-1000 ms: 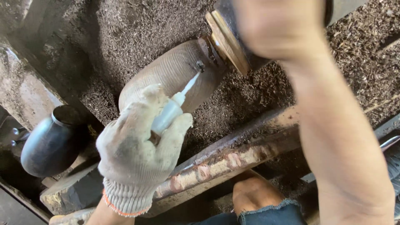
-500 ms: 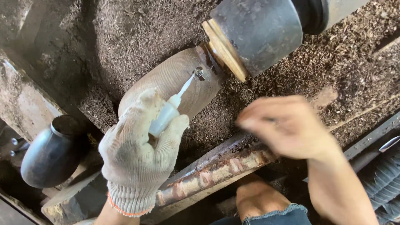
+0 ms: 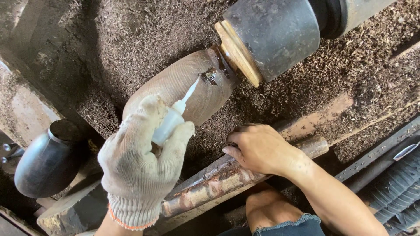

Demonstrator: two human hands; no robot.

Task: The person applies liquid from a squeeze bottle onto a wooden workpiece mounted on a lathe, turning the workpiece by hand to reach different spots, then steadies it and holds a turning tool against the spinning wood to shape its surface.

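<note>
Wooden workpiece is mounted on the lathe chuck, already rounded; a dark flaw is met by the glue bottle, clenched in gloved left fingers. Right hand rests relaxed on the tool rest.

Your left hand is holding a small bottle, its nozzle tip touching the wooden piece lying just beyond that hand. The chuck is sitting against the piece's right end, up beyond your right hand. That hand is resting on the metal bar running beneath both hands. A pot is standing to your left hand's left. Your knee is showing below the bar.
</note>
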